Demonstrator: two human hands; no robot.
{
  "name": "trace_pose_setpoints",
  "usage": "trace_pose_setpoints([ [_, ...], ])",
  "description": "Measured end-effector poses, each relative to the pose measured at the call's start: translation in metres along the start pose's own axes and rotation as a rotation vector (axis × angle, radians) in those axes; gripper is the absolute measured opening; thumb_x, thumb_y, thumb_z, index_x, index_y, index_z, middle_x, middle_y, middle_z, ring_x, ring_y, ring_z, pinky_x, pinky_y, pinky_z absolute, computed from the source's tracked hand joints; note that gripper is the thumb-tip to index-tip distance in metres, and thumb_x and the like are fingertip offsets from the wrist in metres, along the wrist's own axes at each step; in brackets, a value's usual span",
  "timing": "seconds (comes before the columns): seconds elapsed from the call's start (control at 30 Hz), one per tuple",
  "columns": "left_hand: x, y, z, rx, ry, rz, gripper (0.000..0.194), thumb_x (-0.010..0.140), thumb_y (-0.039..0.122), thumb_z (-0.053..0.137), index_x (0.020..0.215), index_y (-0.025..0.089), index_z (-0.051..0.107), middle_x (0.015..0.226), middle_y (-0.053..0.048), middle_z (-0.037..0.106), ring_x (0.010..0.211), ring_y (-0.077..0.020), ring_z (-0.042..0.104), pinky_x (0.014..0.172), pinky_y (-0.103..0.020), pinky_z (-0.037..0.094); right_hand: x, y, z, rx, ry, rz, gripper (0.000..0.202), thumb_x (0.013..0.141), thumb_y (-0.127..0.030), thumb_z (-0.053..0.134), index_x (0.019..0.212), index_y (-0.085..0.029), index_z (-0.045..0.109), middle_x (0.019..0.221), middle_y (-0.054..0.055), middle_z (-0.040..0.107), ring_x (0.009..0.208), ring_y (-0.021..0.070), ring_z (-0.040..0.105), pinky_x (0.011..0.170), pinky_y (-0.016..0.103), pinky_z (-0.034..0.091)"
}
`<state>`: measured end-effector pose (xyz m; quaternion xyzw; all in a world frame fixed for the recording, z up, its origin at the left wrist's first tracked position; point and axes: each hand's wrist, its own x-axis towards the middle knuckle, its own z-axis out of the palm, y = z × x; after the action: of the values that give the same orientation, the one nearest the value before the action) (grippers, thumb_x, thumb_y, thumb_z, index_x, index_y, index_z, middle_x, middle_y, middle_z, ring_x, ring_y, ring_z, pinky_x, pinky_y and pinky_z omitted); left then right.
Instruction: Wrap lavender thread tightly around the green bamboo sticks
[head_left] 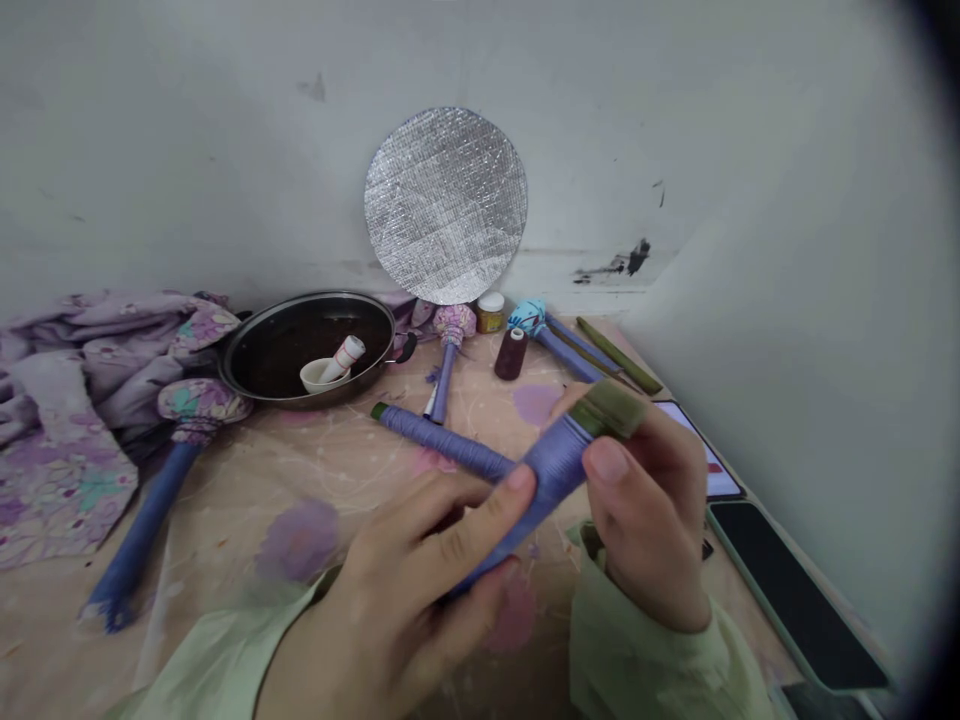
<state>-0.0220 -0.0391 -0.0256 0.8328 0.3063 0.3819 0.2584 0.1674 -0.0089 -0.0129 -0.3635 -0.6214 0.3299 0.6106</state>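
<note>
My left hand is wrapped round a stick wound with periwinkle-blue thread, its thumb lying along the windings. The stick is tilted, its green bare end up and to the right. My right hand is closed at that green end, thumb in front and fingers behind; whether it also pinches a loose thread cannot be made out. Behind my hands, a second thread-wound stick with a green tip lies on the table. A cone of dark maroon thread stands farther back.
Cloth-headed mallet-like sticks lie at left, at the back and back right. A dark pan holds a white cup. A silver disc leans on the wall. A phone and a lit screen lie right.
</note>
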Motion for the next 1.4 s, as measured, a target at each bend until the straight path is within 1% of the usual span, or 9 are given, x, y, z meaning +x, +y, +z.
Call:
trace_pose_setpoints([
  [0.17,-0.001,-0.002,0.005,-0.024,0.009,-0.018,0.079,0.096,0.015,0.058,0.16,0.047,0.023,0.109,-0.003,0.064,0.094,-0.0187,0.061,0.086,-0.034,0.056,-0.002,0.004,0.004,0.052,0.072,-0.05,0.03,0.095,-0.045,0.062,0.073,-0.025,0.064,0.064,-0.002,0.045,0.056,0.0152,0.04,0.05,0.031,0.036],
  [0.47,-0.004,-0.006,0.011,-0.011,0.045,-0.021,0.078,0.096,0.011,0.056,0.159,0.046,0.026,0.117,-0.005,0.062,0.098,-0.0168,0.064,0.082,-0.029,0.057,0.0,0.008,0.002,0.072,0.016,-0.01,0.016,0.093,-0.039,0.062,0.086,-0.025,0.068,0.071,0.0,0.061,0.06,0.017,0.054,0.053,0.031,0.047],
  [0.63,-0.004,-0.009,0.014,0.053,0.08,0.002,0.076,0.096,0.011,0.058,0.159,0.042,0.03,0.122,-0.007,0.064,0.107,-0.0191,0.065,0.087,-0.031,0.058,0.001,0.004,0.001,0.108,0.002,0.001,0.013,0.095,-0.036,0.063,0.09,-0.026,0.069,0.076,-0.001,0.065,0.064,0.0158,0.058,0.054,0.029,0.048],
  [0.73,-0.001,-0.009,0.011,-0.104,0.069,-0.047,0.075,0.095,0.012,0.059,0.156,0.047,0.034,0.117,-0.004,0.068,0.099,-0.019,0.067,0.082,-0.031,0.06,0.002,0.004,-0.001,0.128,-0.001,0.021,0.017,0.094,-0.038,0.065,0.084,-0.025,0.068,0.071,-0.002,0.059,0.061,0.0143,0.051,0.052,0.027,0.042],
  [0.8,0.0,-0.01,0.007,-0.317,0.05,-0.134,0.072,0.096,0.014,0.059,0.153,0.053,0.037,0.112,-0.001,0.069,0.081,-0.0145,0.068,0.067,-0.024,0.061,0.003,0.004,-0.002,0.161,-0.013,0.025,0.023,0.096,-0.041,0.062,0.081,-0.023,0.067,0.067,-0.002,0.053,0.059,0.0142,0.046,0.053,0.028,0.04],
  [0.9,0.002,-0.006,-0.002,-0.7,0.063,-0.309,0.059,0.099,0.02,0.057,0.147,0.053,0.047,0.1,0.0,0.068,0.055,-0.0053,0.06,0.046,-0.012,0.051,0.005,0.003,-0.004,0.207,-0.024,0.054,0.027,0.099,-0.042,0.057,0.085,-0.022,0.069,0.062,-0.003,0.047,0.057,0.0142,0.043,0.053,0.03,0.036],
  [1.07,0.007,0.01,-0.018,-0.939,0.168,-0.572,0.04,0.094,0.03,0.07,0.129,0.049,0.067,0.088,0.002,0.07,0.049,0.0005,0.056,0.048,-0.006,0.047,0.012,0.001,-0.008,0.163,-0.045,0.112,0.027,0.099,-0.034,0.06,0.077,-0.021,0.068,0.061,-0.004,0.045,0.056,0.0123,0.04,0.054,0.029,0.033],
  [1.23,0.01,0.004,-0.024,-0.837,0.102,-0.481,0.04,0.095,0.035,0.067,0.13,0.054,0.064,0.088,0.003,0.071,0.048,-0.0015,0.055,0.046,-0.01,0.048,0.018,0.003,-0.017,0.204,-0.052,0.163,0.024,0.096,-0.027,0.064,0.073,-0.021,0.067,0.062,-0.005,0.047,0.056,0.0105,0.039,0.053,0.026,0.033],
  [1.4,0.01,-0.013,-0.016,-0.344,0.163,-0.267,0.057,0.093,0.019,0.067,0.139,0.05,0.058,0.097,0.003,0.073,0.055,-0.0069,0.059,0.052,-0.019,0.056,0.015,0.0,-0.018,0.192,-0.053,0.151,0.025,0.093,-0.032,0.07,0.071,-0.021,0.064,0.06,-0.006,0.046,0.054,0.0096,0.036,0.05,0.025,0.03],
])
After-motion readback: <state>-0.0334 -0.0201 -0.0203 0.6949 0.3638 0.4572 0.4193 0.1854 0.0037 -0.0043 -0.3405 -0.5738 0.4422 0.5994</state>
